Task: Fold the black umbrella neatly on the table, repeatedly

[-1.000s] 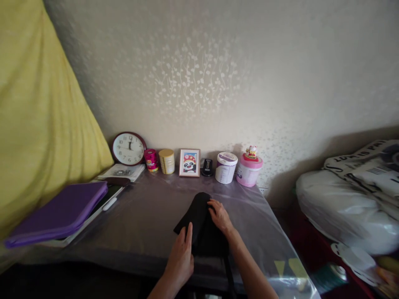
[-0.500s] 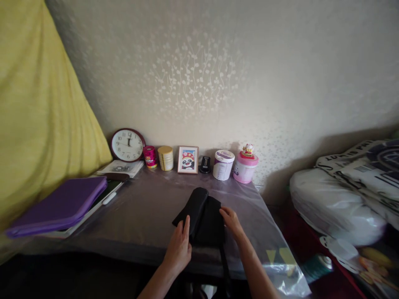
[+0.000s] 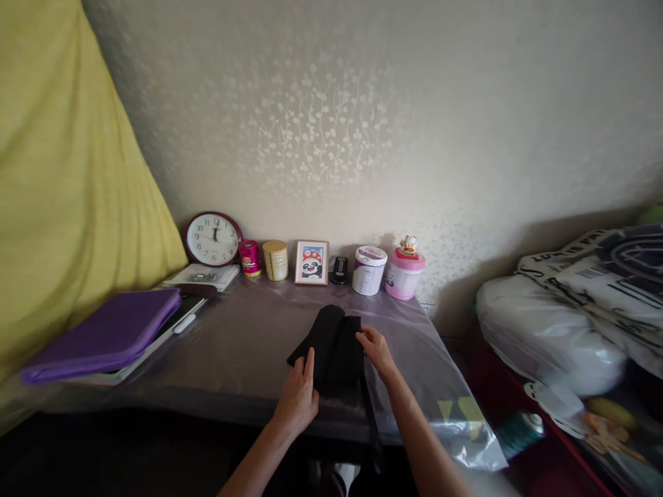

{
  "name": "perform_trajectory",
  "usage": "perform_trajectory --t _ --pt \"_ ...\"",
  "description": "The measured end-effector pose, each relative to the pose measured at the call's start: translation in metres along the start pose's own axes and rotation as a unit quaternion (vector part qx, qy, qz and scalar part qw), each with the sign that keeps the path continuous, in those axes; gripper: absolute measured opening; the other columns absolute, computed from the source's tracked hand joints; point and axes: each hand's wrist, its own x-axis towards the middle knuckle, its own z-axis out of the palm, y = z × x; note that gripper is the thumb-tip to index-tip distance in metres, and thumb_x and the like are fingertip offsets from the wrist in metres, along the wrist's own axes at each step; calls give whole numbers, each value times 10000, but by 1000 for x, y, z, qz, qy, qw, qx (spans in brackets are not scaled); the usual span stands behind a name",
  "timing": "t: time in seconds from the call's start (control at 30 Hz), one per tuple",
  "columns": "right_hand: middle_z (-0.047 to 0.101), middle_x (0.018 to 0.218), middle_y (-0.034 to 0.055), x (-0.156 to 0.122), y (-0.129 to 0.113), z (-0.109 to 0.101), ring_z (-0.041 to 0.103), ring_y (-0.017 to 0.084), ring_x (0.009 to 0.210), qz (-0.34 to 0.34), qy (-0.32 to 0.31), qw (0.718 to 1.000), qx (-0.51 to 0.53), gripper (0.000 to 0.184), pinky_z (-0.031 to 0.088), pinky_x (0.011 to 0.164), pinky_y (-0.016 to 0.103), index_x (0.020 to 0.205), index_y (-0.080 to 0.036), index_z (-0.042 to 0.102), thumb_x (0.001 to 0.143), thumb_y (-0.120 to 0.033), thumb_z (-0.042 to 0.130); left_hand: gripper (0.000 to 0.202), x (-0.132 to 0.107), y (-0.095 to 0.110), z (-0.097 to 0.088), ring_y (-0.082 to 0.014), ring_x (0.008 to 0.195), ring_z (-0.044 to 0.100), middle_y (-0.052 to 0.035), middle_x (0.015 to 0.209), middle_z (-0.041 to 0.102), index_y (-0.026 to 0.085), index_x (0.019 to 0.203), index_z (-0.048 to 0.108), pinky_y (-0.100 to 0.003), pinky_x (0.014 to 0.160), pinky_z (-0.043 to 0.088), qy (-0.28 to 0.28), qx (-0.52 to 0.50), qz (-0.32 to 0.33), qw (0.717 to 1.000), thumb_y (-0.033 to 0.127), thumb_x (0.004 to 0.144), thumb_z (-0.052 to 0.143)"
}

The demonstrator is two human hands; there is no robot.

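A folded black cloth [image 3: 331,345] lies near the front of a table covered with clear plastic sheeting [image 3: 243,352]; a black strap from it hangs over the front edge. My left hand [image 3: 299,397] lies flat on the cloth's near left part, fingers stretched out. My right hand [image 3: 376,351] rests at the cloth's right edge, its fingers curled on the fabric there.
Along the wall stand a round clock [image 3: 213,238], a red tin [image 3: 251,257], a yellow tin [image 3: 275,259], a panda picture frame [image 3: 311,262], a small black device [image 3: 340,270], a white tub [image 3: 367,270] and a pink tub [image 3: 404,274]. A purple case [image 3: 106,333] lies left. Yellow curtain [image 3: 56,207] left; bagged bedding [image 3: 554,331] right.
My right hand has shifted from the top middle of the cloth to its right edge. My left hand stays flat on the near left part. The view drifted slightly.
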Motion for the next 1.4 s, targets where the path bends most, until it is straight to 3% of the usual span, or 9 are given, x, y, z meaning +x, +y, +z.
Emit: perform_trajectory --t 0.2,0.37,0.5,0.73,0.87,1.13,1.3,1.4 --pt "613 659 -2 4 -10 1 568 155 672 -22 26 999 -37 232 448 582 243 805 -177 665 628 -304 587 794 0 0 -2 -188 1091 452 -145 1256 370 106 1385 27 -285 938 350 1 -4 -6 1000 66 678 387" --pt "571 597 -30 0 -19 4 541 103 497 19 -16 1000 -12 264 450 455 214 901 -164 624 684 -303 568 782 1 -1 -2 -181 1075 469 -139 1237 399 118 1385 24 -282 921 351 1 -15 -7 1000 81 689 378" --pt "558 633 -32 -3 -22 4 541 79 485 51 -33 998 7 260 479 441 201 944 -164 581 716 -287 568 768 2 -3 -2 -184 1069 472 -149 1225 399 88 1381 43 -272 907 356 2 -21 -3 1000 87 692 382" --pt "515 601 -29 -8 -16 -2 507 79 505 59 -46 997 -14 276 462 406 184 800 -162 595 724 -426 566 771 1 -4 -4 -161 1034 487 -137 1223 398 96 1382 15 -252 896 365 -2 -19 -8 1000 94 707 387" --pt "510 553 -38 -9 -9 -3 492 81 475 52 -55 997 -31 267 423 383 174 742 -161 599 694 -423 590 801 2 -3 -4 -149 977 514 -126 1219 404 125 1389 9 -235 840 390 -9 -3 -19 1000 81 692 401" --pt "533 516 -37 -4 8 -5 528 117 528 50 -51 997 -42 209 408 431 190 671 -162 613 654 -370 603 826 -1 8 -12 -297 1075 469 -136 1177 454 197 1400 83 -417 874 353 -8 42 -60 997 96 662 440" --pt "514 486 -40 -4 19 -12 542 126 511 81 -45 995 -24 232 425 436 205 672 -172 608 678 -400 567 810 1 7 -18 -197 888 580 -155 1246 425 191 1400 67 -304 760 422 -29 -20 -80 996 103 679 426" --pt "545 531 -26 -5 23 -19 561 127 506 100 -42 994 5 245 460 449 232 705 -173 596 712 -409 531 791 4 4 -30 -188 951 568 -159 1237 459 128 1389 128 -278 818 414 -30 -80 -82 993 111 664 443"
